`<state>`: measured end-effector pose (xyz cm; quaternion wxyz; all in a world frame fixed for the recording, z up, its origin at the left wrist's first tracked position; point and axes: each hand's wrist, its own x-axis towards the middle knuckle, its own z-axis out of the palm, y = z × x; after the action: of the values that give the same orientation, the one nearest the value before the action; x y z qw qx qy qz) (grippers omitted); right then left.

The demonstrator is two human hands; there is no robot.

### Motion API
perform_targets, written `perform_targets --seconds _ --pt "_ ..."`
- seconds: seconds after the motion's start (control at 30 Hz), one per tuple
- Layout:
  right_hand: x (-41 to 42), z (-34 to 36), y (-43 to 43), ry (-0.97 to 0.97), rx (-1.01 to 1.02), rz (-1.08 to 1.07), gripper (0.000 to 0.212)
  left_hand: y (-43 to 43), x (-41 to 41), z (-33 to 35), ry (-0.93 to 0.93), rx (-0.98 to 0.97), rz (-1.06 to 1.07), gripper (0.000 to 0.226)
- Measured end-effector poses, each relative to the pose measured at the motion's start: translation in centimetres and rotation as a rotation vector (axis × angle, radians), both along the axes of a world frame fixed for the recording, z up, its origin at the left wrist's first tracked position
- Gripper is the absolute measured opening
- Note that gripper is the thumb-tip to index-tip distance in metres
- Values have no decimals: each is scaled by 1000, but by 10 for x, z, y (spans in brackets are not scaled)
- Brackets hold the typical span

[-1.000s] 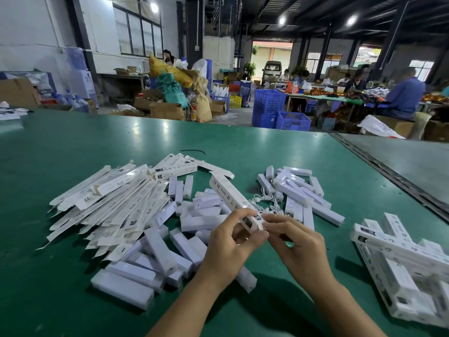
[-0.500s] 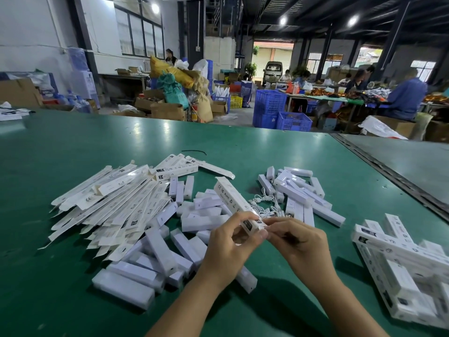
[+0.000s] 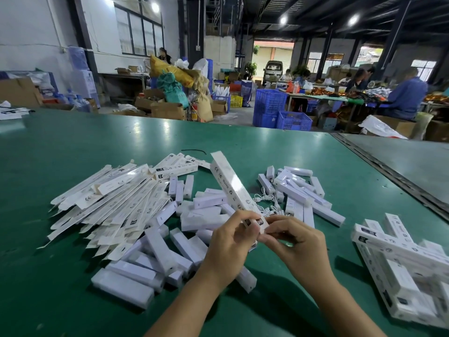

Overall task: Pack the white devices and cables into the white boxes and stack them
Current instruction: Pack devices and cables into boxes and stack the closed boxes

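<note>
Green table, head view.

- Left hand: thumb and fingers pinch the near end of a long white box. The box is lifted off the table and slants up and away toward the far edge, printed face up.
- Right hand: fingers curled, fingertips pinching the same near end of the box, touching the left hand's fingertips. Cannot tell if the end flap is closed.
- Flat unfolded boxes: fanned pile toward the left edge.
- White devices: loose heap under and left of the left hand, near the near edge. A second cluster of devices lies beyond the right hand.
- White cables: small tangle between the two clusters, just beyond the held box's near end.
- Packed boxes: stacked crosswise by the right edge, well apart from the hands.
</note>
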<state>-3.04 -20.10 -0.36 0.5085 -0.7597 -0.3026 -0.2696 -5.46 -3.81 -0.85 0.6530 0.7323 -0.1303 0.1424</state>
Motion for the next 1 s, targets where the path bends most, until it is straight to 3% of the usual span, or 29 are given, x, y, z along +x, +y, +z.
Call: perform_targets --seconds 0.13,0.27,0.43,0.53,0.67,1.0 --pt "-2 -4 4 -26 41 -51 22 -2 1 2 -5 -31 33 13" --pt "-1 -1 6 -66 45 -43 17 -1 1 2 3 -52 21 4" --pt "-2 0 5 15 109 -35 24 0 0 7 71 -162 -95 19" --pt "-1 3 1 13 55 39 24 2 2 8 95 -198 -136 8" --pt "1 6 -6 51 19 130 16 6 2 7 111 -238 -159 12" --pt "0 0 0 -64 -1 32 7 2 -2 8 104 -216 -221 11"
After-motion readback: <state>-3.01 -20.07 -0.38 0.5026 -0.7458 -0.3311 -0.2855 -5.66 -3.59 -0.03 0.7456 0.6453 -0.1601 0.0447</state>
